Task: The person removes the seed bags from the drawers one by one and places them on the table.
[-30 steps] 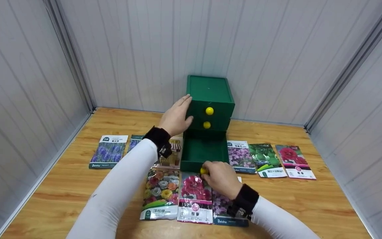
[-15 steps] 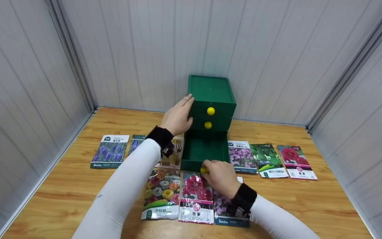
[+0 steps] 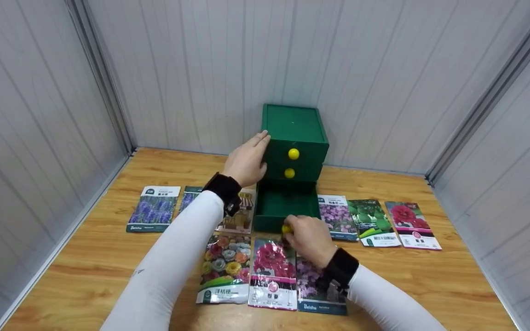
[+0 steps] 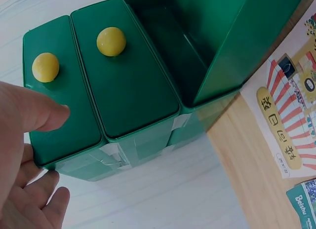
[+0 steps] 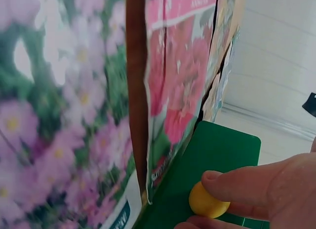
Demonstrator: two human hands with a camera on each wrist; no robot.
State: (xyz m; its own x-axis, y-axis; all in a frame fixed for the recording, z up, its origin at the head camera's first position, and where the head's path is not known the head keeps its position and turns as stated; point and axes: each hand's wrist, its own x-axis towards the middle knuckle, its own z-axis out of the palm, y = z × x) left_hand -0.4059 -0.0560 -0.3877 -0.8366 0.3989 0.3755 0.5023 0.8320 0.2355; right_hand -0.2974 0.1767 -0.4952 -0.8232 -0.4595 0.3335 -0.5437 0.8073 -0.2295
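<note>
A green drawer cabinet [image 3: 295, 123] with yellow ball knobs stands near the back wall. Its bottom drawer [image 3: 283, 202] is pulled out, and nothing shows inside it. My left hand [image 3: 247, 162] rests on the cabinet's left side. In the left wrist view its thumb [image 4: 47, 113] lies over the top drawer's front [image 4: 64, 125], while the other fingers [image 4: 42, 189] reach along the side. At the bottom drawer's front, my right hand [image 3: 312, 239] pinches a yellow knob [image 5: 206, 202] between thumb and fingers.
Three flower seed packets, the middle one pink [image 3: 272, 273], lie on the wooden table [image 3: 85, 276] in front of the drawer. More packets flank the cabinet, including a lavender one [image 3: 153, 209] at left and a red-flower one [image 3: 412, 225] at right. Panel walls enclose the table.
The bottom drawer has slid a little inward, with my right hand moving along on its knob. My left hand keeps its place on the cabinet's side.
</note>
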